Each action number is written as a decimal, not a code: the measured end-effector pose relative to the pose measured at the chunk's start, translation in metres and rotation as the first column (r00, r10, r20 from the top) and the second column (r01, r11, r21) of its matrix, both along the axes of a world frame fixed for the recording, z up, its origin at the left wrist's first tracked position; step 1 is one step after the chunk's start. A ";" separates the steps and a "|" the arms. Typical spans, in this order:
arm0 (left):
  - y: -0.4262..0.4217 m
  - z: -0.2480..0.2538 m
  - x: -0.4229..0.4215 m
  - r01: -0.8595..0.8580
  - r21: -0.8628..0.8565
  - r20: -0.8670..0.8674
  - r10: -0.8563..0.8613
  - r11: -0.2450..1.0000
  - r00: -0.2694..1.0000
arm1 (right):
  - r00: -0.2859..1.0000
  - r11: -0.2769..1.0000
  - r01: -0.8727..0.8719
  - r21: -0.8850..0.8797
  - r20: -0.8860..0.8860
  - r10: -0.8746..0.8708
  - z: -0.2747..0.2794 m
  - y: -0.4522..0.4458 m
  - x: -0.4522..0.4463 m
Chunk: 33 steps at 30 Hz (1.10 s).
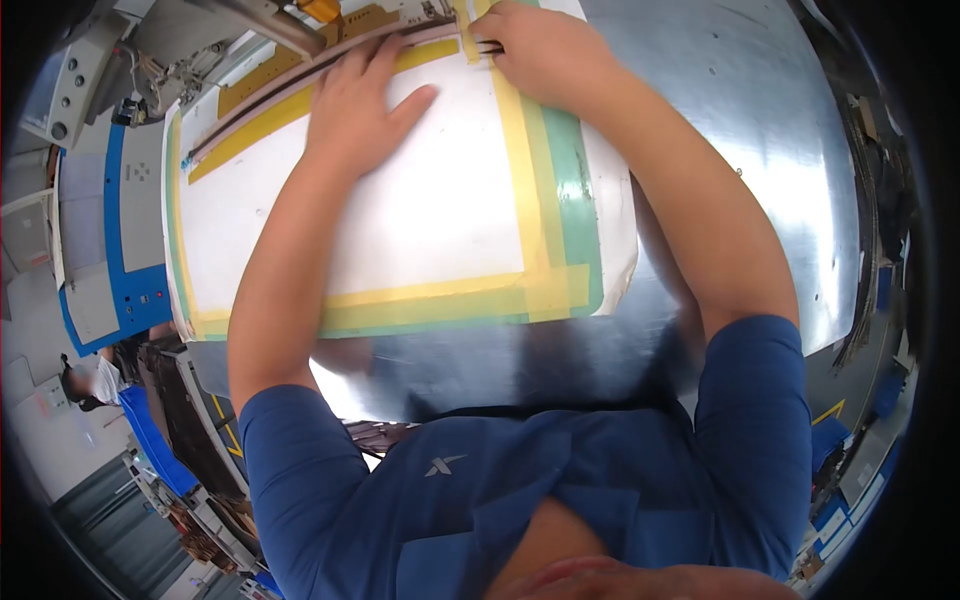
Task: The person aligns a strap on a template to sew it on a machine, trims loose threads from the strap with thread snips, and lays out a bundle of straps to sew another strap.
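Fingers (384, 60) of the left hand (355, 125) reach over a long dark-and-pink strip (275, 98), slightly spread, with the thumb held well apart. The right hand (545, 55) has its fingers curled together near the strip's right end, closed on a thin dark item (489, 46) (mostly hidden, so I cannot tell what it is). The strip slants along the far side of a white board (450, 200), with a yellow band (250, 140) just beside it. Yellow tape (515, 150) and a green border (575, 190) frame the board, which lies on a shiny metal table (780, 200). Farther left stand a blue-and-grey cabinet (130, 230) and, beyond, another person (103, 382).
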<state>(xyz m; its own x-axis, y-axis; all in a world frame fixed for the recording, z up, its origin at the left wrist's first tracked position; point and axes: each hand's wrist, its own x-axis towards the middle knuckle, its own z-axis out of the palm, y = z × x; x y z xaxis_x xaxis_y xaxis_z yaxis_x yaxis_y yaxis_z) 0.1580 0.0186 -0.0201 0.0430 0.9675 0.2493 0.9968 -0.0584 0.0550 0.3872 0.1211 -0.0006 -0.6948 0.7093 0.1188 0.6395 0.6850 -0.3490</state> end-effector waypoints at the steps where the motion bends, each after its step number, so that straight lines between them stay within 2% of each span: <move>1: -0.007 -0.003 -0.015 0.007 0.057 -0.062 -0.003 0.998 0.998 | 1.000 1.000 0.003 0.000 0.010 -0.003 0.000 -0.001 0.000; 3: -0.024 0.006 -0.044 -0.066 -0.005 -0.005 0.066 0.998 0.998 | 1.000 1.000 0.021 -0.002 0.008 -0.021 -0.003 0.000 -0.001; 5: -0.038 0.001 -0.091 -0.140 0.019 -0.016 0.140 0.990 0.990 | 1.000 1.000 0.007 0.008 -0.021 -0.007 -0.007 0.003 -0.002; 7: -0.052 -0.001 -0.138 -0.296 -0.008 -0.024 0.296 0.955 0.955 | 1.000 1.000 0.010 -0.008 -0.014 -0.010 -0.004 0.003 -0.003; 9: -0.064 -0.006 -0.192 -0.394 0.012 0.000 0.394 0.919 0.919 | 1.000 1.000 0.011 -0.025 -0.005 -0.011 -0.002 0.006 -0.004; 11: -0.069 -0.011 -0.252 -0.492 -0.044 0.018 0.493 0.870 0.870 | 0.999 0.999 -0.020 -0.041 -0.026 0.019 -0.004 0.008 -0.005; 12: -0.074 -0.020 -0.298 -0.483 -0.038 0.012 0.484 0.875 0.875 | 0.999 0.999 -0.010 -0.038 -0.035 0.008 -0.003 0.008 -0.005; 13: -0.080 -0.032 -0.347 -0.360 -0.059 -0.218 0.340 0.931 0.915 | 1.000 0.999 -0.009 -0.050 -0.028 0.008 -0.002 0.007 -0.006; 14: -0.080 -0.035 -0.372 -0.241 -0.107 -0.432 0.173 0.965 0.885 | 1.000 0.998 -0.010 -0.060 -0.020 0.008 -0.001 0.008 -0.006; 15: -0.076 -0.030 -0.369 -0.235 -0.102 -0.436 0.169 0.967 0.884 | 1.000 0.998 -0.003 -0.056 -0.026 0.002 -0.004 0.010 -0.007; 17: -0.068 -0.020 -0.346 -0.491 -0.044 -0.108 0.484 0.870 0.868 | 0.996 1.000 -0.028 -0.013 -0.085 0.026 -0.011 0.013 -0.007; 18: -0.064 -0.013 -0.334 -0.490 -0.042 -0.108 0.484 0.871 0.868 | 0.996 1.000 -0.027 -0.011 -0.086 0.026 -0.010 0.014 -0.007; 20: -0.059 0.001 -0.312 -0.614 -0.028 -0.331 0.572 0.789 0.751 | 0.997 0.999 -0.031 -0.015 -0.074 0.030 -0.009 0.013 -0.007; 23: -0.065 0.009 -0.303 -0.590 0.065 -0.240 0.587 0.805 0.774 | 0.996 0.999 -0.027 -0.030 -0.088 0.024 -0.009 0.013 -0.007; 26: -0.081 0.018 -0.298 -0.561 0.052 -0.259 0.554 0.826 0.791 | 0.995 0.999 -0.030 -0.031 -0.094 0.027 -0.007 0.012 -0.006; 27: -0.088 0.024 -0.288 -0.568 0.057 -0.258 0.561 0.821 0.787 | 0.995 0.999 -0.038 -0.026 -0.096 0.035 -0.006 0.013 -0.006; 29: -0.106 0.045 -0.258 -0.643 0.135 -0.146 0.657 0.754 0.740 | 0.997 0.999 -0.032 -0.039 -0.064 0.029 -0.005 0.013 -0.005; 33: -0.174 0.078 -0.228 -0.636 0.228 -0.164 0.673 0.738 0.722 | 0.994 0.997 -0.045 -0.068 -0.103 0.038 -0.002 0.010 0.000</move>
<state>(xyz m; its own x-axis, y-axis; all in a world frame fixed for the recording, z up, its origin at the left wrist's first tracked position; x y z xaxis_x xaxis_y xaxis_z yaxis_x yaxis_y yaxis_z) -0.0702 -0.1558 0.0581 -0.5153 0.7275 0.4530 0.7715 0.6240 -0.1245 0.3870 0.1310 -0.0022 -0.7107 0.6892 0.1412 0.5699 0.6816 -0.4589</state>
